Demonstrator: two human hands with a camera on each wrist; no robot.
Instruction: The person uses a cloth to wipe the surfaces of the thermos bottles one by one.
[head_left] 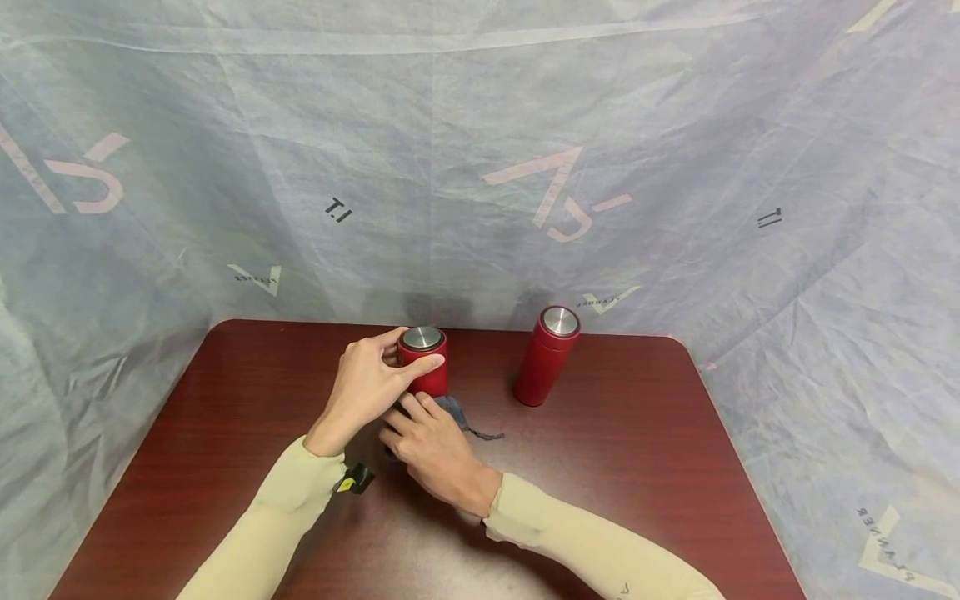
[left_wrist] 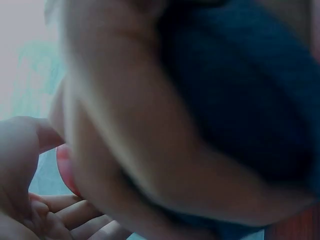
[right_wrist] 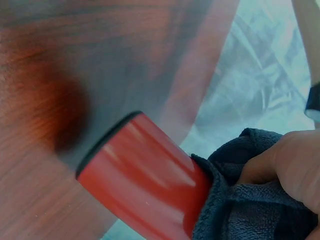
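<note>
My left hand (head_left: 363, 383) grips a red vacuum flask (head_left: 429, 382) near its steel-topped lid, thumb across the front. Lower down, my right hand (head_left: 431, 450) holds a dark grey-blue cloth (head_left: 453, 410) against the flask's body. In the right wrist view the cloth (right_wrist: 255, 215) is bunched around the flask (right_wrist: 145, 175), under my right fingers. The flask's black-rimmed end points toward the table and looks lifted off it. In the left wrist view the blurred cloth (left_wrist: 240, 95) and fingers hide most of the flask, leaving a small red patch.
A second red flask (head_left: 542, 367) stands upright to the right, its steel lid on. The dark red-brown table (head_left: 637, 467) has rounded far corners. Grey printed sheeting (head_left: 450, 167) hangs behind it and along both sides. A cord (head_left: 486, 435) trails from the cloth.
</note>
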